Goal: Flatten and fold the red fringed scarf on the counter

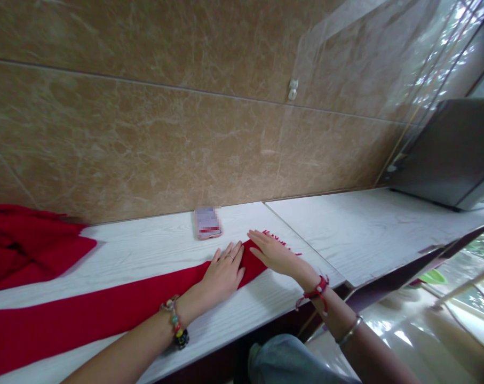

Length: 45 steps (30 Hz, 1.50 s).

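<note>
A long red scarf (105, 304) lies as a narrow strip along the white counter, its fringed end at the right. My left hand (224, 272) rests flat on the scarf, fingers spread, with a ring on one finger. Close to the fringe, my right hand (274, 252) lies palm down on the scarf with fingers stretched out. Part of the cloth is hidden under both hands. The left end of the strip runs out of view.
A bunched pile of red cloth (33, 248) sits at the counter's left. Against the wall is a phone (208, 222). A large grey appliance (445, 154) stands at the far right on the white counter (330, 218). Brown tiles (145, 138) cover the wall behind.
</note>
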### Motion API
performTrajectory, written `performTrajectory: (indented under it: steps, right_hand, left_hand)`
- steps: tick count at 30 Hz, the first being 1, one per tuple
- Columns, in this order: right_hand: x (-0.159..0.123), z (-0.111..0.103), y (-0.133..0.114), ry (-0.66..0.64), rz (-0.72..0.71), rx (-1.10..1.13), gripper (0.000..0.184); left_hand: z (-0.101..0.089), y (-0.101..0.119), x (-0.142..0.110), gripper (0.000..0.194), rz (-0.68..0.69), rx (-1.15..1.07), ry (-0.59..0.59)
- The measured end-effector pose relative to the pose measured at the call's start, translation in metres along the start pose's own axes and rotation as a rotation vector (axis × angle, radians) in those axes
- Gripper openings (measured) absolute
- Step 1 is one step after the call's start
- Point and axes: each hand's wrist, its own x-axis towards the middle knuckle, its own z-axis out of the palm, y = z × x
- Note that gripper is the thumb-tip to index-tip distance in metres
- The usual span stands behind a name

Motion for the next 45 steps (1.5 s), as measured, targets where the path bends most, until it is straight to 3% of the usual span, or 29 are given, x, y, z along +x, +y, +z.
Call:
performTrajectory:
  steps: [4,8,16,19,21,24,27,34,38,45]
  right_hand:
    - [-0.005,0.022,0.004,-0.070,-0.038,-0.141,0.042]
    - [-0.009,0.021,0.007,-0.091,-0.045,-0.214,0.043]
    - [-0.011,0.023,0.014,-0.073,0.008,-0.271,0.051]
    - [-0.008,0.017,0.005,-0.059,0.056,-0.234,0.058]
    - [-0.004,0.012,-0.007,-0.055,0.013,-0.189,0.060]
    - [0.002,0.012,-0.027,-0.123,-0.072,-0.121,0.061]
    - [0.005,0.018,-0.033,-0.175,-0.033,-0.118,0.064]
    - [0.015,0.030,-0.009,-0.155,0.058,-0.164,0.063]
    - [0.023,0.029,-0.002,-0.165,0.069,-0.167,0.063]
    - [0.017,0.014,-0.041,-0.076,-0.047,-0.157,0.059]
  left_hand:
    - [0.002,-0.005,-0.004,0.056,0.003,-0.050,-0.037]
    - [0.000,-0.013,-0.009,0.062,0.012,-0.085,-0.063]
    - [-0.001,-0.037,-0.039,0.061,-0.023,-0.079,0.026]
    - [-0.003,-0.043,-0.046,0.058,-0.014,-0.097,-0.005]
    - [-0.003,-0.044,-0.046,0.058,-0.008,-0.119,-0.025]
    - [-0.002,-0.044,-0.045,0.059,-0.004,-0.144,-0.012]
    - [-0.002,-0.047,-0.047,0.060,-0.032,-0.142,-0.001]
    - [-0.012,-0.073,-0.055,0.059,-0.216,-0.131,-0.071]
    - [-0.014,-0.094,-0.066,0.058,-0.232,-0.087,-0.098]
    - [-0.026,-0.122,-0.101,0.063,-0.166,-0.067,-0.107]
